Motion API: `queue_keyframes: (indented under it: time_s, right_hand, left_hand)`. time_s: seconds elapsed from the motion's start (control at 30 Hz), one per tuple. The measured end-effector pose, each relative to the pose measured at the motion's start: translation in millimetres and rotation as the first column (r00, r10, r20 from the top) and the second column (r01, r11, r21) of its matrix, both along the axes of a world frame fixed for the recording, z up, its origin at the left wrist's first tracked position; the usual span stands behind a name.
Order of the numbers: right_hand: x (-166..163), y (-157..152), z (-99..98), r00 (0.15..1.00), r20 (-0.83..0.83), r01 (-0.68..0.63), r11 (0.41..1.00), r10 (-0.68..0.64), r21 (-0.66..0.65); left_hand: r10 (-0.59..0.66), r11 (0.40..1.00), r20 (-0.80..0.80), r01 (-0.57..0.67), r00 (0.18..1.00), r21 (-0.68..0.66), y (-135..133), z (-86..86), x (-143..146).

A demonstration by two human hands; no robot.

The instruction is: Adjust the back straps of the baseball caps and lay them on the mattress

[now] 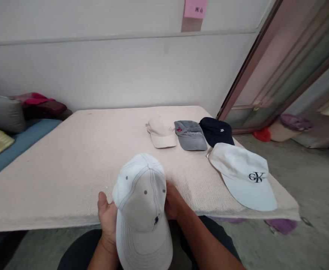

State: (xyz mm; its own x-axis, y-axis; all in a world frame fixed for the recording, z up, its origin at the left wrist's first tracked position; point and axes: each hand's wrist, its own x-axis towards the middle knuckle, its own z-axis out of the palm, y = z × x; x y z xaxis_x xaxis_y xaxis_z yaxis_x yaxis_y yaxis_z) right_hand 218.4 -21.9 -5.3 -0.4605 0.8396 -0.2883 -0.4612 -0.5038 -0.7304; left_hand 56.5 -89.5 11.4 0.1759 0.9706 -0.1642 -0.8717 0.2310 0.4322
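Note:
Both of my hands hold one white baseball cap (142, 202) above the near edge of a cloth-covered table (69, 161), brim pointing toward me. My left hand (106, 215) grips the cap's left side with the thumb up. On the cap's right side, my right hand (174, 202) has its fingers tucked behind the crown. The cap carries a small dark emblem near the brim and dark eyelets on top.
On the table's right lie a white cap with a dark logo (243, 176), a navy cap (216, 131), a grey cap (190, 135) and a cream cap (161, 132). A blue mattress with cushions (4, 127) is at left. A sliding door frame (265, 71) stands at right.

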Motion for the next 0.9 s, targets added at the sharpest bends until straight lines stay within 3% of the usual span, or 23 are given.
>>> queue_keyframes:
  time_s: [0.23, 0.4, 0.63, 0.9]
  right_hand:
    - [6, 12, -9.4, 0.985, -0.069, 0.164, 0.981, -0.158, 0.105]
    - [9, 18, -7.3, 0.964, -0.091, 0.256, 0.965, -0.251, 0.055]
    - [13, 25, -11.6, 0.928, -0.057, 0.370, 0.928, -0.368, 0.042]
    - [17, 29, -18.4, 0.925, -0.072, 0.377, 0.924, -0.373, 0.055]
  left_hand:
    - [-0.025, 0.997, 0.047, 0.029, 0.999, -0.066, 7, 2.1, 4]
    - [-0.022, 0.998, -0.003, 0.022, 1.000, -0.064, 3, -8.9, 7]
    - [0.076, 0.987, -0.128, -0.093, 0.989, -0.134, -7, -17.3, 19]
    - [0.197, 0.950, -0.217, -0.241, 0.956, -0.200, -5, -20.1, 25]
